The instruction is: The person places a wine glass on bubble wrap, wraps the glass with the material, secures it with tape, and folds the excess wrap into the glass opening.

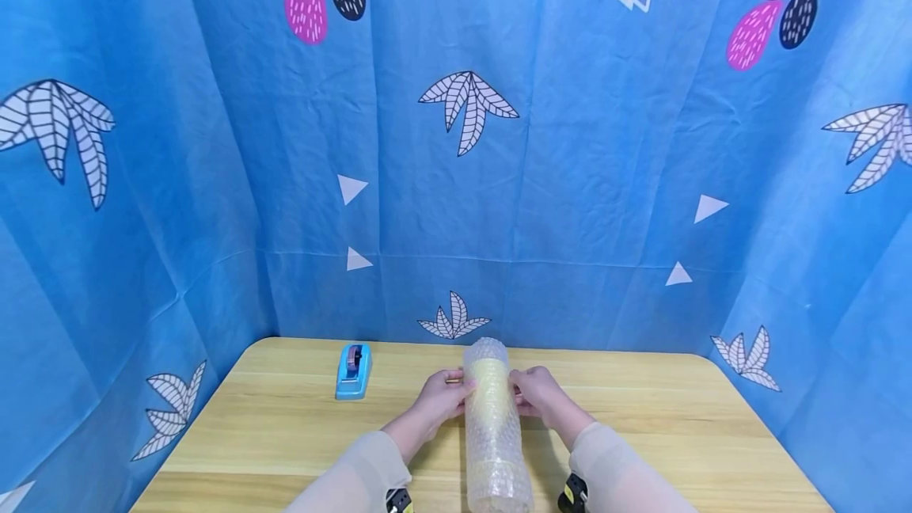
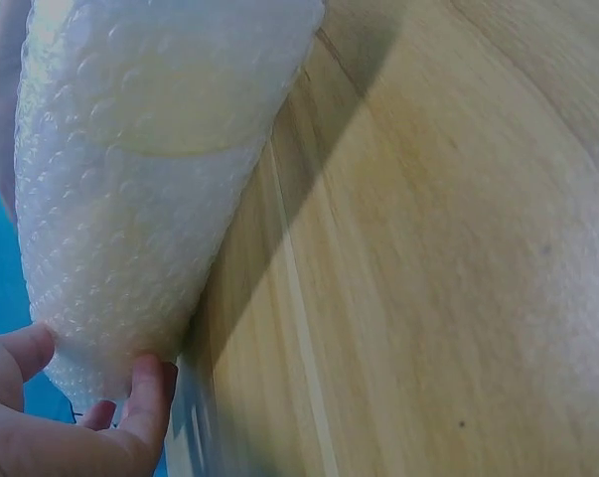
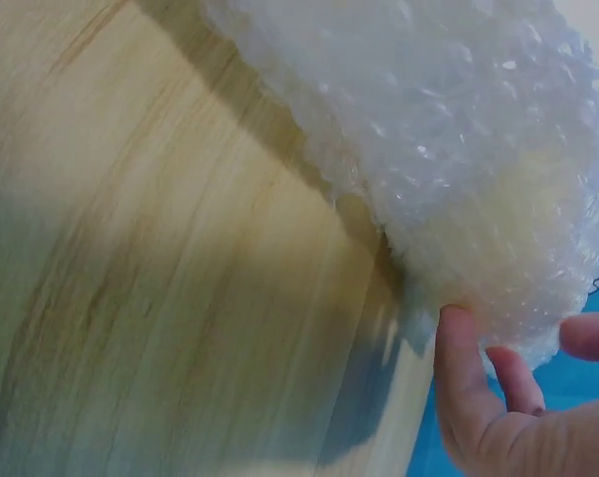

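Observation:
A long cylinder bundled in clear bubble wrap (image 1: 493, 426) lies on the wooden table, its length running away from the person. Something pale yellow shows through the wrap along its upper part. My left hand (image 1: 440, 396) holds the bundle's left side near the far end, thumb on top and fingers lower down. Opposite it, my right hand (image 1: 543, 396) grips the right side at about the same height. In the left wrist view, the thumb and fingers of the left hand (image 2: 90, 417) press into the wrap (image 2: 130, 238). The right wrist view has the right hand (image 3: 518, 407) likewise on the bundle (image 3: 448, 149).
A light blue tape dispenser (image 1: 353, 372) with a roll of tape stands at the table's back left. The wooden table (image 1: 663, 418) has rounded far corners. Blue patterned curtains (image 1: 456, 204) hang behind it and along both sides.

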The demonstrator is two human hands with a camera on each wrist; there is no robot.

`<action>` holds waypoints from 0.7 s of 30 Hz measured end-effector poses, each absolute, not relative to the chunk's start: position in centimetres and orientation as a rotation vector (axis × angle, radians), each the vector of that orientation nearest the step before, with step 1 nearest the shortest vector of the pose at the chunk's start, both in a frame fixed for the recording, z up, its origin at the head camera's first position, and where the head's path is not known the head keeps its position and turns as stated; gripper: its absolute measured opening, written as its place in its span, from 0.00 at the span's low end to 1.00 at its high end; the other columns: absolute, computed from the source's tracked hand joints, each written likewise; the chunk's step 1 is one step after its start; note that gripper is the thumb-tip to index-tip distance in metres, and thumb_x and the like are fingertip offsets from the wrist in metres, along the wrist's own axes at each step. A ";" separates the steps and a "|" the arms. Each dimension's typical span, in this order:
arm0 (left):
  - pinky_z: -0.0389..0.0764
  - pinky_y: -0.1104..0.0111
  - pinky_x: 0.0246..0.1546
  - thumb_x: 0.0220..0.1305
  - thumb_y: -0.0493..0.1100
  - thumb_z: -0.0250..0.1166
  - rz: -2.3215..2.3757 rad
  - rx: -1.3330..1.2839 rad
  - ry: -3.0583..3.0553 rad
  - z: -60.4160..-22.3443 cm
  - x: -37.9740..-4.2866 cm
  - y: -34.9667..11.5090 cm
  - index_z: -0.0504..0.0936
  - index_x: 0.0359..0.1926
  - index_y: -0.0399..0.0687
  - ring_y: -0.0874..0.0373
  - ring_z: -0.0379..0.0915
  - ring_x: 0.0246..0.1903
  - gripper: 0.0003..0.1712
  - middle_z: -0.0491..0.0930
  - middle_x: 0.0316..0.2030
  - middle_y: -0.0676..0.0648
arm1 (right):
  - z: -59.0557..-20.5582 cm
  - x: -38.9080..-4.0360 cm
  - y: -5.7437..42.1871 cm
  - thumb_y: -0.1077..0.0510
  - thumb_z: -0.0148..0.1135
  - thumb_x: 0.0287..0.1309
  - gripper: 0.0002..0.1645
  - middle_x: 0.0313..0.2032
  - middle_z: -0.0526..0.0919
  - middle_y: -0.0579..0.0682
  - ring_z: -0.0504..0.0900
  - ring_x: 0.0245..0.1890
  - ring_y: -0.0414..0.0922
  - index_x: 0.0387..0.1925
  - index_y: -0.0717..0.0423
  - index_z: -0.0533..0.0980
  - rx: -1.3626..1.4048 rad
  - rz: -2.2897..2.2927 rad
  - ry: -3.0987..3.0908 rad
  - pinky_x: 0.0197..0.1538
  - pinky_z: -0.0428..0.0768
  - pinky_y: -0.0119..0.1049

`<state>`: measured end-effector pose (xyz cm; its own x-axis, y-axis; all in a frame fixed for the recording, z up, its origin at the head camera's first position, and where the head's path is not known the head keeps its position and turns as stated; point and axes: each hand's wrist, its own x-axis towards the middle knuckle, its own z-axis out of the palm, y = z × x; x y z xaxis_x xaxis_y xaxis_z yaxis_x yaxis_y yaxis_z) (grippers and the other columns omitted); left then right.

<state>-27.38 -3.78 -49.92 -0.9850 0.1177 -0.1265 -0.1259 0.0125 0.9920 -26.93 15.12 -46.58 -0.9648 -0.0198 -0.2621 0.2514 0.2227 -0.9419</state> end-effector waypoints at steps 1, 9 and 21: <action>0.85 0.57 0.46 0.69 0.37 0.64 2.096 -0.007 2.100 -49.9 -27.4 -3.8 0.67 0.63 0.24 0.50 0.81 0.43 0.28 0.79 0.48 0.34 | -46.6 -26.9 15.0 0.61 0.50 0.62 0.09 0.23 0.68 0.49 0.69 0.22 0.42 0.27 0.60 0.65 0.214 -1.817 2.279 0.30 0.77 0.36; 0.85 0.58 0.46 0.68 0.38 0.66 2.114 -0.011 2.060 -49.8 -27.2 -4.0 0.67 0.62 0.25 0.50 0.81 0.42 0.29 0.78 0.48 0.34 | -46.8 -26.9 14.7 0.53 0.59 0.62 0.16 0.19 0.70 0.47 0.71 0.19 0.40 0.25 0.56 0.67 0.227 -1.801 2.317 0.27 0.80 0.35; 0.83 0.56 0.51 0.70 0.40 0.63 2.092 0.007 2.093 -49.9 -27.1 -4.1 0.69 0.61 0.20 0.44 0.79 0.50 0.28 0.76 0.53 0.33 | -47.0 -27.1 14.8 0.53 0.60 0.62 0.19 0.29 0.75 0.55 0.76 0.26 0.45 0.40 0.67 0.69 0.247 -1.792 2.316 0.36 0.85 0.41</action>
<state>-27.07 -4.13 -49.88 -0.9834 0.1316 -0.1251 -0.1251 0.0086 0.9921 -27.12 14.82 -46.96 -0.9655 0.0085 -0.2602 0.2540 0.2502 -0.9343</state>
